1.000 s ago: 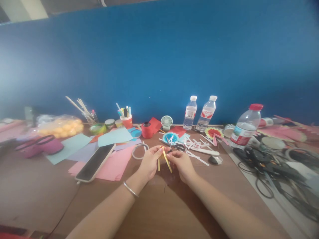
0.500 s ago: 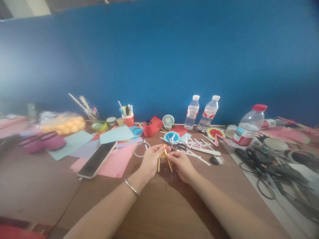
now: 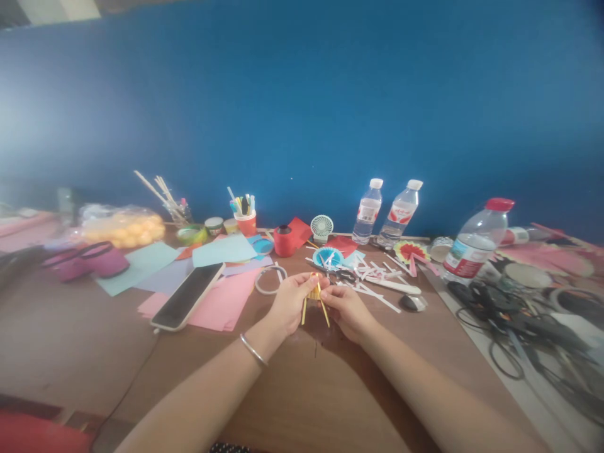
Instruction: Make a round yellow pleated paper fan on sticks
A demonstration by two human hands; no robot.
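We pinch the yellow paper strips [image 3: 314, 301] between the fingers of our left hand [image 3: 291, 303] and right hand [image 3: 346, 309], closed on them just in front of the blue paper disc [image 3: 326, 258]. Left of that disc, a red cup [image 3: 247, 223] holds pens; right of it stand three water bottles [image 3: 474, 248], their red-and-white labels too blurred to read.

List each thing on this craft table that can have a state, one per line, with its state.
left hand: pinching the yellow paper strips
right hand: pinching the same strips
phone: lying flat on the pink paper, screen dark
red-capped bottle: upright, capped
two white-capped bottles: upright, capped
small fan: upright; running or not, cannot tell
red cup: upright, holding pens
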